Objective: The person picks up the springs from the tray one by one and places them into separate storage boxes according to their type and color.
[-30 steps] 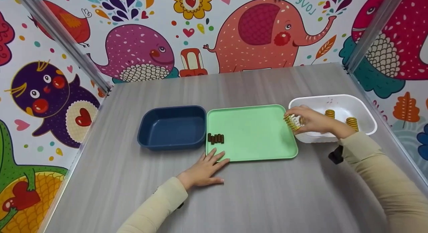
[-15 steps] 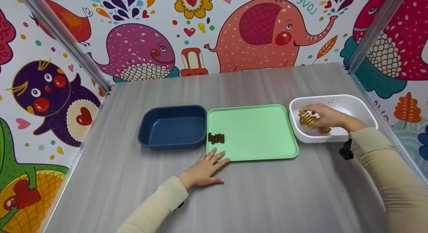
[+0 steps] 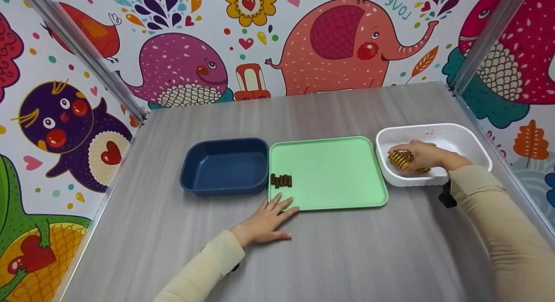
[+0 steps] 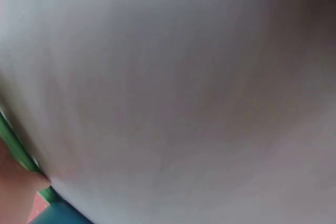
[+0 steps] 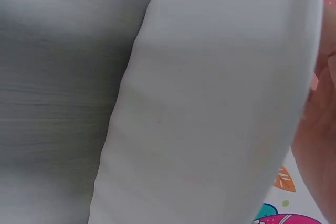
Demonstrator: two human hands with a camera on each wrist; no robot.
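In the head view my right hand (image 3: pixel 422 155) reaches down into the white bin (image 3: pixel 438 129). Its fingers and thumb grip a stack of gold, ridged discs (image 3: pixel 401 160) near the bin's left wall. More gold discs (image 3: pixel 424 170) show just past the thumb, partly hidden by the hand. My left hand (image 3: pixel 266 219) lies spread, fingertips on the near left edge of the green tray (image 3: pixel 334 172), thumb on the table. Just beyond those fingertips stands a row of small dark brown cylinders (image 3: pixel 282 180). The bin's outer wall (image 5: pixel 205 98) hides much of the right hand in its wrist view.
A dark blue bin (image 3: pixel 225 190) stands against the tray's left side, the white bin close by its right. All rest on a grey wood-grain table (image 3: pixel 347 254). Printed panels (image 3: pixel 334 46) with metal corner posts (image 3: pixel 490 37) enclose the back and sides.
The right hand has carried the gold discs from over the tray's right edge rightward into the white bin, then settled lower. The left hand and the brown cylinders stay put.
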